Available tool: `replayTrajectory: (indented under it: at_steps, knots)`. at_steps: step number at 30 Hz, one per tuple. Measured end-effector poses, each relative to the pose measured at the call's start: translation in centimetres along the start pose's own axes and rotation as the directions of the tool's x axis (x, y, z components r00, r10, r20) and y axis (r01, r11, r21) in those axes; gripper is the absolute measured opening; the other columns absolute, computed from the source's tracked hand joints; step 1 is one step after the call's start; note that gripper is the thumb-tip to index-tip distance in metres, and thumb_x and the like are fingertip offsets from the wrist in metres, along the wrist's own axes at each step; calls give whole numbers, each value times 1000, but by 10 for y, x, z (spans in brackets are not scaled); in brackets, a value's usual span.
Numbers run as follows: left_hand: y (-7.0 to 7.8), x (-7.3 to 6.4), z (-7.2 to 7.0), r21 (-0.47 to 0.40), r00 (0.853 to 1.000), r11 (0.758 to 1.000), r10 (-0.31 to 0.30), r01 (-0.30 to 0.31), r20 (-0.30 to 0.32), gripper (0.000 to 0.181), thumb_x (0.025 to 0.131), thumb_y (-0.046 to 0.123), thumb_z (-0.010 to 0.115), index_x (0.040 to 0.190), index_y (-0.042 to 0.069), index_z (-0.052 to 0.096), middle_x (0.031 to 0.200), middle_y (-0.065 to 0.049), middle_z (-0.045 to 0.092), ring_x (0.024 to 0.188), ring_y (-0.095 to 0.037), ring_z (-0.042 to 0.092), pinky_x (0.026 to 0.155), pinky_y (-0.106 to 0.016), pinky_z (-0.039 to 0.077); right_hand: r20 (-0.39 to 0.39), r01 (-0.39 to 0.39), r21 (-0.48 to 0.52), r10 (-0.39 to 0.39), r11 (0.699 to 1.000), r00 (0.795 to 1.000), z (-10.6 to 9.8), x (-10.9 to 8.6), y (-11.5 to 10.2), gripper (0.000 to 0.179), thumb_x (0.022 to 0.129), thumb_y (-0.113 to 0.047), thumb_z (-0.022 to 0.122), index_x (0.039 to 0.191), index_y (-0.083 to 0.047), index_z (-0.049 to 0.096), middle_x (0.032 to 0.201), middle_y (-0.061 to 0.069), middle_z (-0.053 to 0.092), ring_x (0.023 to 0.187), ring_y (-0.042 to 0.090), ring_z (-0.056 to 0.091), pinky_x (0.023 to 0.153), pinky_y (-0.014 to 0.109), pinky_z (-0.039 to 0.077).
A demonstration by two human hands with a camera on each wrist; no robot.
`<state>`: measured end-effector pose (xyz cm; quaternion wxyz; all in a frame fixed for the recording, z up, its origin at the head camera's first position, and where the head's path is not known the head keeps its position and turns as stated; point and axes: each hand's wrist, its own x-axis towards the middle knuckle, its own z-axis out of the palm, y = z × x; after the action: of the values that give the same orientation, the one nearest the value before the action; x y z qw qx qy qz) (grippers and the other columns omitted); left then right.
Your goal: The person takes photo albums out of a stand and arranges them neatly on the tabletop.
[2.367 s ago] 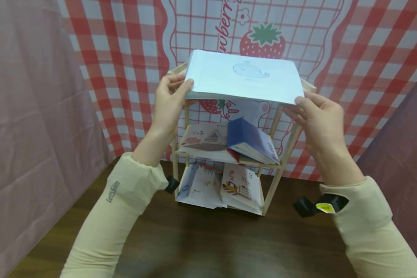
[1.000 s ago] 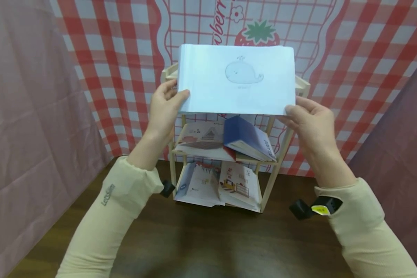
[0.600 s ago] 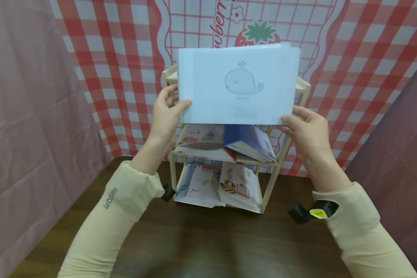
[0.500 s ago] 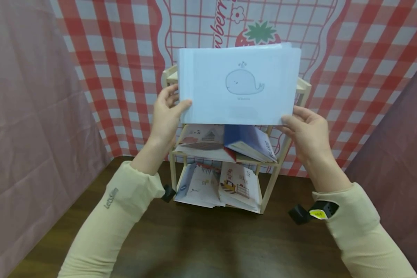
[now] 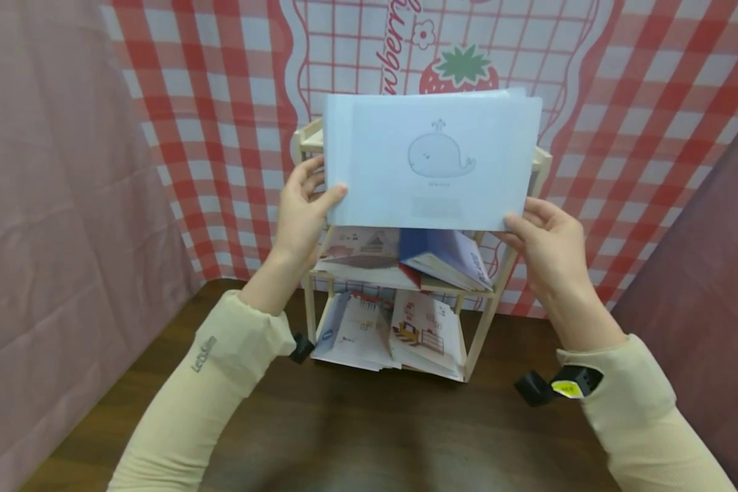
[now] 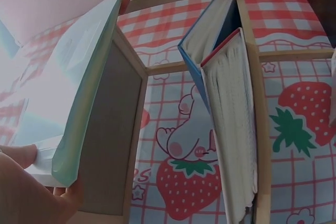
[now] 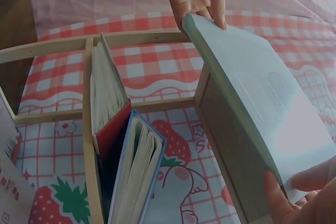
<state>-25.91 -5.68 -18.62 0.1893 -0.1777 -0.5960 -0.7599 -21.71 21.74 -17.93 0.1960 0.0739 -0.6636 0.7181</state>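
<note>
A pale blue-white book [image 5: 369, 164] with a whale drawing and small lettering on its cover is held up in front of the rack's top in the head view. My left hand [image 5: 300, 215] grips its left edge, thumb on the cover and fingers behind. At the lower right corner my right hand [image 5: 553, 249] pinches it the same way. The cover faces the head camera. The left wrist view shows the book [image 6: 68, 77] from below, over the rack's top board, with a pale green edge. In the right wrist view, both hands hold opposite ends of the book [image 7: 241, 77].
A light wooden rack [image 5: 486, 328] stands on the dark wood floor [image 5: 357, 430]. On its middle shelf a blue album [image 5: 436, 256] leans by a pink-grey album [image 5: 363, 253]. Picture-covered books [image 5: 427, 331] fill the bottom shelf. A checked strawberry cloth [image 5: 221, 102] hangs behind.
The book has tipped from lying nearly flat above the rack to standing with its cover toward the head camera, its lower edge coming down. Both hands keep their grip; over the last half second little moves.
</note>
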Motion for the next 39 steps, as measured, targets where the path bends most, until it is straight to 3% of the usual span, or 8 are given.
replayTrajectory:
  at_steps: [9, 14, 19, 24, 30, 36, 39]
  knots:
    - [-5, -3, 0, -13, 1000, 1000, 7, -7, 19, 50, 85, 1, 57, 131, 11, 41, 123, -9, 53, 105, -23, 53, 87, -33, 48, 51, 28, 99, -33, 995, 998, -7, -4, 4, 41, 84, -5, 61, 121, 8, 47, 90, -1, 68, 83, 8, 64, 72, 18, 51]
    - [-6, -6, 2, -23, 999, 1000, 19, -19, 33, 50, 85, 0, 58, 130, 10, 41, 123, -11, 53, 106, -25, 54, 87, -34, 48, 50, 43, 70, -46, 997, 998, -12, -9, 5, 36, 84, -7, 62, 116, 3, 51, 91, -2, 68, 84, 7, 64, 72, 18, 51]
    - [-6, -10, 5, -39, 999, 999, 33, -31, 34, 49, 84, -3, 58, 129, 9, 42, 123, -12, 53, 106, -25, 54, 86, -34, 49, 57, 56, 103, -62, 993, 996, -16, -11, 7, 29, 83, -6, 63, 109, 0, 53, 89, -1, 69, 81, 8, 65, 72, 19, 52]
    - [-9, -11, 8, -44, 998, 998, 39, -37, 40, 49, 83, -2, 59, 128, 9, 44, 121, -12, 54, 101, -22, 55, 86, -32, 48, 44, 71, 40, -73, 997, 996, -22, -15, 8, 33, 82, -12, 65, 112, -1, 54, 92, -3, 68, 83, 7, 65, 73, 18, 51]
    - [-12, -13, 10, -11, 995, 999, 50, -49, 88, 48, 84, 3, 61, 128, 10, 43, 118, -11, 56, 89, -17, 57, 79, -31, 51, 58, 99, 67, -103, 993, 993, -32, -21, 10, 35, 81, -11, 65, 114, -2, 55, 97, -2, 68, 85, 9, 64, 75, 18, 51]
    - [-14, -19, 13, 4, 994, 999, 43, -44, 102, 50, 83, 6, 63, 129, 12, 43, 120, -8, 56, 90, -18, 58, 73, -33, 53, 75, 104, 112, -113, 988, 991, -40, -24, 12, 29, 81, -8, 64, 110, -4, 58, 98, 0, 68, 84, 11, 65, 73, 19, 52]
    - [-15, -21, 15, 13, 994, 999, 40, -41, 102, 50, 83, 6, 63, 129, 13, 44, 120, -7, 56, 89, -17, 58, 69, -27, 52, 91, 94, 146, -108, 985, 990, -44, -25, 12, 29, 81, -5, 64, 109, -4, 58, 98, 1, 68, 83, 12, 65, 72, 20, 52]
